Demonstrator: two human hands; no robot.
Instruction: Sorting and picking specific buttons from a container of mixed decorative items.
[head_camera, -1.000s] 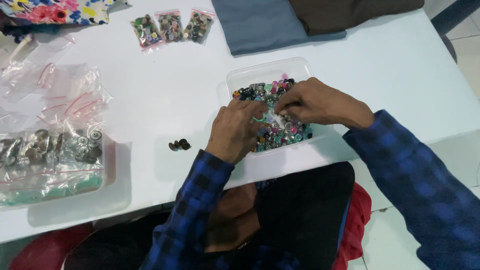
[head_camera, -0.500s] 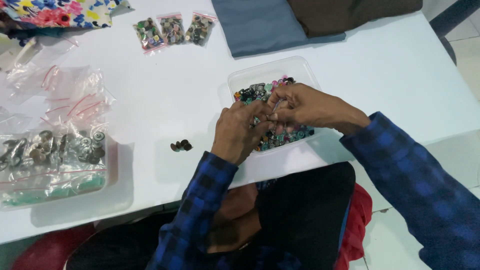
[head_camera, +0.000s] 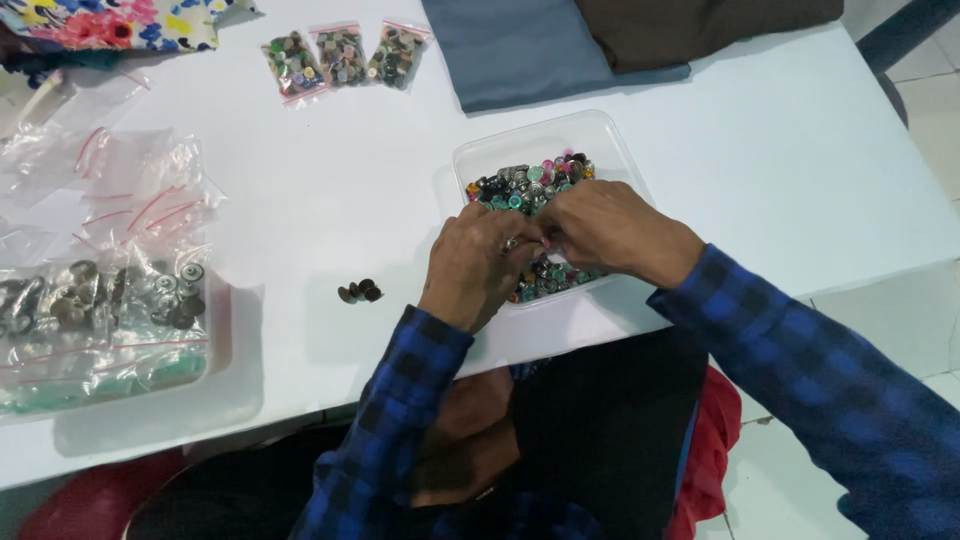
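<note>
Three small dark metal buttons (head_camera: 360, 292) loose on white table (head_camera: 800, 170); right of them, left hand (head_camera: 478, 266) and right hand (head_camera: 606, 228), fingertips pinched together on something tiny, over clear plastic tray (head_camera: 610, 135) of mixed coloured buttons (head_camera: 525, 182).

We see three small filled bags (head_camera: 343, 55) at the surface's (head_camera: 800, 150) far edge, folded grey cloth (head_camera: 530, 50) beside brown cloth (head_camera: 700, 25), and empty clear bags (head_camera: 130, 190) left.
</note>
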